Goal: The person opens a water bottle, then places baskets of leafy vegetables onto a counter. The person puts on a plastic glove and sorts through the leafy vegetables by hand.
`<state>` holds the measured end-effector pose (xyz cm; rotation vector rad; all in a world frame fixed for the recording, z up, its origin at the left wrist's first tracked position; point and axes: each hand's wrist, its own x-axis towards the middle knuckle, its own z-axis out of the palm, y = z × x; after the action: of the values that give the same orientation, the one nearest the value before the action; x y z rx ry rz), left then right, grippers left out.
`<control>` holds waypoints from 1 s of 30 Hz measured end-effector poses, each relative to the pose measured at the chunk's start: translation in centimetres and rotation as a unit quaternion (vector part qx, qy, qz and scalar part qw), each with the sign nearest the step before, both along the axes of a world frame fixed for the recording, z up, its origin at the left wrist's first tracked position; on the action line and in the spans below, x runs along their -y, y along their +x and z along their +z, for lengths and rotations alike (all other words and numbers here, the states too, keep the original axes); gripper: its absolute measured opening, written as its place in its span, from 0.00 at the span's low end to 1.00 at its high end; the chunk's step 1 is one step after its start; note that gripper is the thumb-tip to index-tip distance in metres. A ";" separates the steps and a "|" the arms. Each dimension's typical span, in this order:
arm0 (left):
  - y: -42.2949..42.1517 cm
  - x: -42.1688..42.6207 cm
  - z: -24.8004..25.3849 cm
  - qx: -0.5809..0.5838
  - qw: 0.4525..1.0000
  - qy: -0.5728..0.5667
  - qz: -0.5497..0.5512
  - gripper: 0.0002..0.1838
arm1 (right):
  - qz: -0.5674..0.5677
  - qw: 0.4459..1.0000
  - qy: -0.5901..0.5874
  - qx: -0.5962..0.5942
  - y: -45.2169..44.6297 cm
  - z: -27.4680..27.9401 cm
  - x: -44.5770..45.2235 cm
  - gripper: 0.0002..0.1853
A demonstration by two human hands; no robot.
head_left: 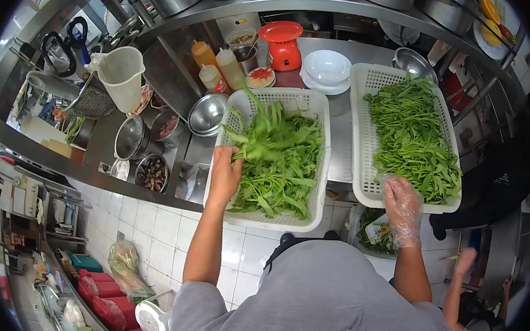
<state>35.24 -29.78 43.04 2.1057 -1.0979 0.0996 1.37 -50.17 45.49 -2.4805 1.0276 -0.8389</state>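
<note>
Person in a grey shirt [330, 285] stands at a steel counter [339, 163], two white plastic baskets ahead, both with leafy greens. Left hand [223, 174] is bare, at the near-left side of the left basket [318, 108]; thumb and fingers close around a bunch of green stems [269, 145], blurred, above the loose greens [280, 195] in that basket. Those lie tangled, leaves and stems in mixed directions, with bare wall showing at the far end.

Right hand [401, 204] wears a clear plastic glove and is at the near-left corner of the right basket [361, 83]. Fingers look curled; cannot tell whether they grip the rim or anything else. Greens in the right basket [409, 135] lie in a thicker layer, many stems running crosswise.

Behind and between the baskets: white bowl [327, 66] on a plate, red plastic device [283, 46] beside it. Squeeze bottles [229, 67] stand beyond the left basket; metal bowls [207, 114] sit just left of it. Clear pitcher [122, 77] is farther left. Below the right basket, a container of leaf pieces [373, 231], partly hidden. Another person in dark clothes [496, 178] is at right; lower down, a different person's hand [465, 260], blurred.
</note>
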 end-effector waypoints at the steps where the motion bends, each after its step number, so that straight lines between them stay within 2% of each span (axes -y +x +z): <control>1: 0.2 0.1 0.1 0.004 1.000 -0.002 -0.004 0.13 | -0.004 1.000 -0.002 0.004 0.1 0.1 0.1 0.06; 3: 0.0 -0.2 0.3 -0.037 0.990 -0.134 0.013 0.12 | -0.001 1.000 -0.003 -0.008 -0.1 0.0 -0.1 0.06; 5: -0.5 -0.4 0.1 -0.087 0.984 -0.148 0.047 0.12 | -0.002 1.000 -0.003 -0.012 -0.1 -0.3 0.1 0.06; 7: -0.8 -0.7 -0.9 -0.223 0.968 -0.114 0.032 0.13 | 0.003 1.000 -0.004 -0.016 -0.2 -0.2 0.0 0.06; 9: 0.1 -1.1 0.3 -0.234 0.963 -0.137 0.019 0.15 | 0.017 1.000 -0.007 -0.006 0.0 0.2 0.0 0.06; 11: 0.1 -1.8 2.5 -0.348 0.862 -0.370 0.001 0.15 | 0.011 1.000 -0.001 -0.011 0.1 0.3 -0.2 0.06; 13: -0.3 -1.4 2.9 -0.337 0.863 -0.376 0.011 0.14 | 0.012 1.000 0.001 -0.018 0.1 0.2 -0.3 0.06; 15: -0.2 -1.1 1.1 -0.316 0.930 -0.185 0.032 0.09 | 0.007 1.000 0.003 -0.006 0.2 -0.2 0.0 0.06; 16: 0.1 -1.4 -0.5 -0.300 0.943 -0.143 0.006 0.09 | 0.008 1.000 0.002 -0.004 0.2 -0.2 0.1 0.06; 17: -0.5 -1.1 -0.1 -0.298 0.944 -0.143 0.004 0.09 | 0.010 1.000 -0.008 -0.003 0.2 -0.3 0.1 0.06; 19: -2.5 -0.1 0.6 -0.453 0.842 -0.292 -0.019 0.10 | 0.008 1.000 -0.015 -0.006 0.0 -0.4 -0.2 0.06; 21: -3.0 0.0 0.2 -0.465 0.836 -0.292 -0.009 0.10 | 0.009 1.000 0.001 -0.018 0.1 -0.2 -0.1 0.06; 23: -3.8 0.2 0.2 -0.527 0.815 -0.241 0.019 0.10 | 0.007 1.000 0.003 -0.016 0.1 0.0 -0.3 0.06; 24: -3.3 -0.1 -1.1 -0.509 0.838 -0.199 0.013 0.12 | 0.005 1.000 0.007 -0.014 0.1 0.0 -0.3 0.06; 28: -4.1 0.4 -2.9 -0.467 0.841 -0.272 -0.007 0.16 | 0.018 1.000 0.021 -0.010 0.0 0.3 -0.2 0.06; 30: -4.8 0.3 -2.4 -0.478 0.835 -0.272 0.012 0.16 | 0.044 0.995 0.074 0.051 0.1 0.1 0.1 0.06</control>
<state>30.44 -30.12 40.66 1.3359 -0.3495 -0.5258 1.43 -50.27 45.61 -2.3167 0.9050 -0.8222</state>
